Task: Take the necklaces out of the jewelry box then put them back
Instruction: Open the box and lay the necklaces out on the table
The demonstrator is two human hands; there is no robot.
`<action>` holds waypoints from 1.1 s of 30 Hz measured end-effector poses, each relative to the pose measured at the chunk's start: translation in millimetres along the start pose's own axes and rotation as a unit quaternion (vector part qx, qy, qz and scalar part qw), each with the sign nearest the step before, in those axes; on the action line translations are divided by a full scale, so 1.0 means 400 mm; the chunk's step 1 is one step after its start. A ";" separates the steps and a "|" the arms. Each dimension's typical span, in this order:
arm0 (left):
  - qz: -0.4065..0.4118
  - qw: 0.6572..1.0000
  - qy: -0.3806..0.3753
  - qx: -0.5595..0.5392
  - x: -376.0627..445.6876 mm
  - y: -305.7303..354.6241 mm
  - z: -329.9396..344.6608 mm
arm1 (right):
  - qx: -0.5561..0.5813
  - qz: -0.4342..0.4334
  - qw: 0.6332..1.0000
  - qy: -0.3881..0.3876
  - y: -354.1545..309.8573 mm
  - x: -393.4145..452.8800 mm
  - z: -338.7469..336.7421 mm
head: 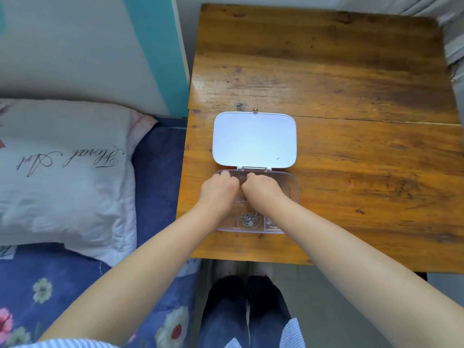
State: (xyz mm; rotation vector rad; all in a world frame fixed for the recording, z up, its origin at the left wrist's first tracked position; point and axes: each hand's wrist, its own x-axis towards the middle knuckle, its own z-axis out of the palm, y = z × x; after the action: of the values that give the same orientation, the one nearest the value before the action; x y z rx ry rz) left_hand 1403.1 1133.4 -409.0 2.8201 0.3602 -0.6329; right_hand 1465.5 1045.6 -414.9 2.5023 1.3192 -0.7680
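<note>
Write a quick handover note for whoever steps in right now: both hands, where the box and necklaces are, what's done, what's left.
Left hand: curled inside the far part of the jewelry box; what it holds is hidden.
Right hand: curled beside it over the middle compartments; grasp also hidden.
The box sits on the wooden table, lid open flat, away from the person.
A silver necklace lies in a near compartment; another chain piece sits in the compartment to its right.
Done: box opened. Whether this is taking out or putting back is unclear.
</note>
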 end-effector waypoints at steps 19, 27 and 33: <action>0.052 0.933 0.214 -0.285 -0.098 0.057 -0.203 | 0.304 0.092 0.882 0.349 0.218 -0.302 -0.211; 0.100 0.875 0.293 -0.372 -0.010 0.344 -0.417 | 0.536 0.131 0.706 0.443 0.448 -0.465 -0.364; 0.108 0.884 0.287 -0.353 0.119 0.533 -0.428 | 0.590 0.171 0.644 0.456 0.659 -0.465 -0.327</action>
State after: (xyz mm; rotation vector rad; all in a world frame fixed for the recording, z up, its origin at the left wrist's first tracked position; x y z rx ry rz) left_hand 1571.9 987.8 -243.9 2.2104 0.2848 0.3520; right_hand 1639.5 816.1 -219.3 4.4029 0.2024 -0.1447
